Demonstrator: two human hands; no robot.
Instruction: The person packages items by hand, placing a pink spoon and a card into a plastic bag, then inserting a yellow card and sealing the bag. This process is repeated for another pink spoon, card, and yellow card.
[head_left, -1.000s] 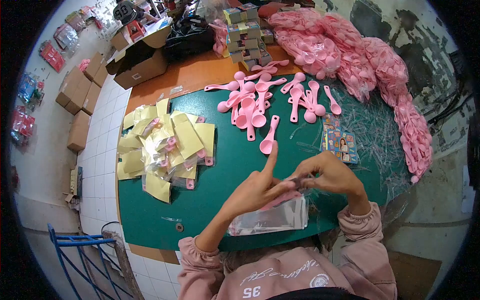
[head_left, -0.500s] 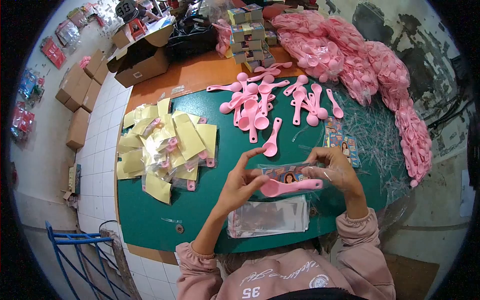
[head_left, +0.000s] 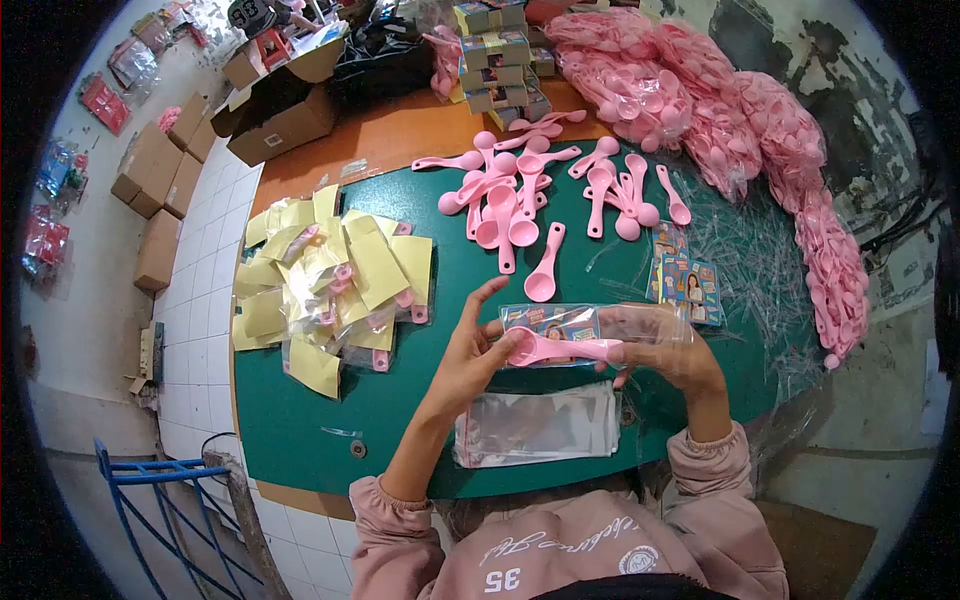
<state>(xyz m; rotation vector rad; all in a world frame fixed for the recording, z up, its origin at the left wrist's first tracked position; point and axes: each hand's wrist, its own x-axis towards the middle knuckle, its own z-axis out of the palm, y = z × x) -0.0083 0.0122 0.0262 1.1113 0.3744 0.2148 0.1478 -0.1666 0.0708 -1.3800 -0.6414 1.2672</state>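
My left hand [head_left: 468, 352] is closed, its thumb over the bowl end of a pink measuring spoon [head_left: 565, 349] and its index finger raised. Behind the spoon is a printed card [head_left: 570, 319] in a clear plastic bag [head_left: 645, 318]. The bag stretches rightward across the fingers of my right hand [head_left: 690, 360], whose thumb and fingers close at the spoon's handle end. Just below lies a stack of clear flat bags [head_left: 540, 425] on the green tabletop [head_left: 400, 430]. One loose pink spoon [head_left: 545, 265] rests just above my hands.
Filled packs with yellow backs [head_left: 335, 290] are heaped at the left. Loose pink spoons [head_left: 500, 205] lie at the back, with printed cards [head_left: 690, 285] and clear plastic scraps [head_left: 745, 270] to the right. Large bags of pink spoons [head_left: 690, 100] and card stacks [head_left: 495, 60] stand behind.
The spoon, card and bag have shifted left and slightly up. My right hand has lowered from the bag's top edge to the spoon's handle end, and the bag now spreads over its fingers.
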